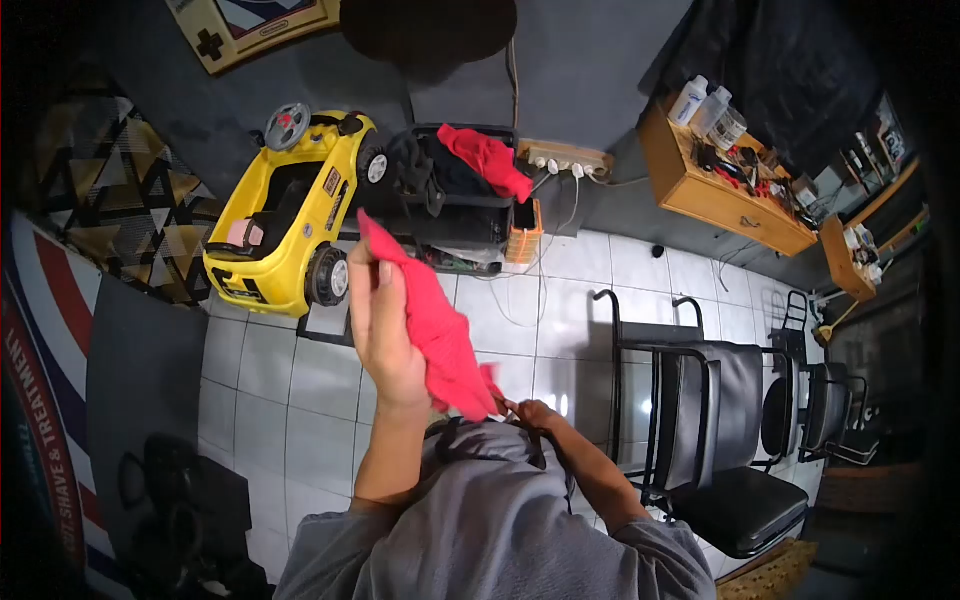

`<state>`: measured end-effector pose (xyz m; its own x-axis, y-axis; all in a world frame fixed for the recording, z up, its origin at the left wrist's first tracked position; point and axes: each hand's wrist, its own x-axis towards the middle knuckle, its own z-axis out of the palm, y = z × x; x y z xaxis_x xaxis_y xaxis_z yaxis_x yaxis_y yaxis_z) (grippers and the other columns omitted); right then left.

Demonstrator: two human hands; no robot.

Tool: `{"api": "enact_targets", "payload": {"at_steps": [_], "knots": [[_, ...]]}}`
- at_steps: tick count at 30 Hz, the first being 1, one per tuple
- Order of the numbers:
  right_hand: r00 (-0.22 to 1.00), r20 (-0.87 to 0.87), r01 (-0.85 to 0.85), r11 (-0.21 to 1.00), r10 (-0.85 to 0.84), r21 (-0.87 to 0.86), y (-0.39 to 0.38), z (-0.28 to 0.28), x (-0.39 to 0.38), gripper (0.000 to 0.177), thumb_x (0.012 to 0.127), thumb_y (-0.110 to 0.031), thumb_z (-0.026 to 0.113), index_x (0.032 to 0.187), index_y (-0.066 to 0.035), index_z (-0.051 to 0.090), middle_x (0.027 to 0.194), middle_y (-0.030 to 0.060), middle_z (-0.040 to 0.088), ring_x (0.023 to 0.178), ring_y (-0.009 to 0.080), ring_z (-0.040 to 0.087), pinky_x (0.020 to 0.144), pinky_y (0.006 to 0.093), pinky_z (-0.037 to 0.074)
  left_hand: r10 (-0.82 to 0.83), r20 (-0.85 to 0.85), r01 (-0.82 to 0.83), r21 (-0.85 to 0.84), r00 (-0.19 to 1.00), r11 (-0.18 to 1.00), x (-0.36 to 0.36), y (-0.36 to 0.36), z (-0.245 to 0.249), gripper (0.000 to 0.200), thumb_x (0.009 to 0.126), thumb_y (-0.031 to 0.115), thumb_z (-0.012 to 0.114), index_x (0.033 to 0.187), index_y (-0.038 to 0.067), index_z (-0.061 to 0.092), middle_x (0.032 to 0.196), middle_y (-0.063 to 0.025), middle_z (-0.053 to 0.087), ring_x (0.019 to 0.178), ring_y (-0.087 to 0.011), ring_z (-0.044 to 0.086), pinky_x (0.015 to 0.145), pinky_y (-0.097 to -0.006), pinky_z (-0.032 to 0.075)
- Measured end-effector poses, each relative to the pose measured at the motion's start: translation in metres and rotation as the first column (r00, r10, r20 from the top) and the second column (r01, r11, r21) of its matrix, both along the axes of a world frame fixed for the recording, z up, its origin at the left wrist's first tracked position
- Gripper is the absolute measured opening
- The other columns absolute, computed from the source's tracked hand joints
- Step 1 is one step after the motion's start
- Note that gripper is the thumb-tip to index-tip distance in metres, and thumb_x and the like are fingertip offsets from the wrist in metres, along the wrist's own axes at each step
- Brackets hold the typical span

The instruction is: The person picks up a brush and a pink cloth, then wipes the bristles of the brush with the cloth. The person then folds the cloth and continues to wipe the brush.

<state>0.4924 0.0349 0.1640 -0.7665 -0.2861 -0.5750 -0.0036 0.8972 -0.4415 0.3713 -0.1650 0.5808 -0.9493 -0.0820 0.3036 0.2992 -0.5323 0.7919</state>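
Both hands held the red cloth (pixel 440 340) at chest height; left hand (pixel 385 325) fisted its top corner, raised; right hand (pixel 530 412) pinched the bottom corner. That spread pulled it taut.

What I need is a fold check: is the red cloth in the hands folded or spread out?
Neither neatly folded nor spread: the red cloth hangs bunched, pulled between the raised left hand and the right hand.

A grey shirt (pixel 490 530) fills the lower middle of the frame, its soft fabric creased. Its short sleeves (pixel 325 545) end at lower left and lower right. The forearms, left hand (pixel 385 320) and right hand (pixel 535 413) are bare.
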Motion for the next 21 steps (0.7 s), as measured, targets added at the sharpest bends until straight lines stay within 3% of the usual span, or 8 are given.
{"api": "enact_targets", "payload": {"at_steps": [2, 5, 9, 11, 15, 16, 17, 21], "knots": [[0.89, 0.248, 0.372, 0.924, -0.382, 0.086, 0.005, -0.003, 0.006, 0.049, 0.088, -0.046, 0.045, 0.098, -0.004, 0.066, 0.106, 0.0229, 0.062, 0.1, 0.0355, 0.06, 0.085, 0.0437, 0.048, 0.038, 0.029, -0.039, 0.05, 0.999, 0.998, 0.001, -0.003, -0.001, 0.038, 0.097, 0.02, 0.041, 0.129, -0.001, 0.043, 0.104, -0.0033, 0.053, 0.085, -0.008, 0.052, 0.073, -0.0213, 0.044], [0.888, 0.295, 0.294, 0.929, -0.353, 0.226, 0.025, -0.027, 0.021, 0.063, 0.087, -0.062, 0.035, 0.102, -0.01, 0.067, 0.111, 0.0193, 0.061, 0.107, 0.0342, 0.057, 0.088, 0.0406, 0.045, 0.045, 0.088, -0.051, 0.064, 0.995, 0.997, 0.002, -0.004, 0.006, 0.039, 0.097, 0.019, 0.041, 0.13, -0.001, 0.042, 0.106, -0.0036, 0.054, 0.085, -0.0073, 0.052, 0.074, -0.0214, 0.044], [0.824, -0.088, 0.559, 0.828, -0.56, -0.038, 0.032, -0.038, 0.003, 0.065, 0.09, -0.059, 0.038, 0.088, 0.0, 0.064, 0.077, 0.0191, 0.066, 0.066, 0.0351, 0.064, 0.057, 0.0434, 0.048, -0.031, 0.149, 0.023, 0.06, 0.988, 0.998, 0.001, -0.001, -0.003, 0.028, 0.096, 0.018, 0.044, 0.12, 0.004, 0.047, 0.094, 0.0005, 0.051, 0.08, -0.0052, 0.048, 0.07, -0.0192, 0.04], [0.568, 0.292, 0.785, 0.401, -0.769, -0.471, 0.009, 0.082, -0.029, 0.059, 0.092, -0.056, 0.037, 0.067, -0.005, 0.054, 0.052, 0.0041, 0.052, 0.039, 0.0197, 0.048, 0.038, 0.0329, 0.035, -0.053, 0.206, 0.049, 0.025, 0.977, 0.998, 0.003, 0.008, -0.01, 0.018, 0.097, 0.018, 0.044, 0.111, 0.007, 0.048, 0.085, 0.0041, 0.048, 0.073, -0.0021, 0.042, 0.065, -0.0165, 0.035], [0.74, 0.467, 0.524, -0.022, -0.484, -0.852, -0.028, 0.236, -0.049, 0.048, 0.097, -0.045, 0.034, 0.069, -0.007, 0.043, 0.054, -0.0013, 0.038, 0.042, 0.011, 0.035, 0.039, 0.0251, 0.03, -0.137, 0.178, 0.153, -0.079, 0.974, 0.985, 0.005, 0.025, -0.019, 0.019, 0.098, 0.02, 0.042, 0.111, 0.007, 0.045, 0.087, 0.0041, 0.047, 0.073, -0.0022, 0.041, 0.065, -0.0165, 0.036], [0.83, 0.086, 0.296, 0.304, -0.551, -0.905, -0.036, 0.256, -0.05, 0.047, 0.098, -0.042, 0.033, 0.07, -0.006, 0.042, 0.056, -0.0002, 0.04, 0.044, 0.0105, 0.035, 0.041, 0.0244, 0.03, -0.157, 0.149, 0.176, -0.12, 0.976, 0.977, 0.004, 0.028, -0.023, 0.019, 0.098, 0.019, 0.041, 0.112, 0.007, 0.044, 0.086, 0.0033, 0.046, 0.073, -0.0025, 0.04, 0.064, -0.0168, 0.036], [0.84, 0.062, 0.261, 0.301, -0.539, -0.917, -0.047, 0.255, -0.054, 0.044, 0.099, -0.038, 0.032, 0.074, -0.004, 0.045, 0.059, 0.0009, 0.043, 0.048, 0.0107, 0.039, 0.044, 0.0254, 0.033, -0.096, 0.064, 0.11, -0.282, 0.993, 0.953, -0.001, 0.032, -0.028, 0.017, 0.098, 0.018, 0.041, 0.111, 0.007, 0.044, 0.084, 0.0031, 0.046, 0.07, -0.0023, 0.04, 0.061, -0.0164, 0.035], [0.851, -0.051, 0.163, 0.356, -0.523, -0.92, -0.081, 0.203, -0.069, 0.039, 0.099, -0.029, 0.032, 0.094, 0.002, 0.055, 0.068, 0.0106, 0.058, 0.056, 0.0168, 0.053, 0.053, 0.0307, 0.044, -0.179, 0.143, 0.2, -0.145, 0.973, 0.969, -0.006, 0.03, -0.014, 0.014, 0.098, 0.018, 0.042, 0.107, 0.007, 0.045, 0.081, 0.0042, 0.045, 0.067, -0.0017, 0.038, 0.057, -0.0157, 0.033]]}}
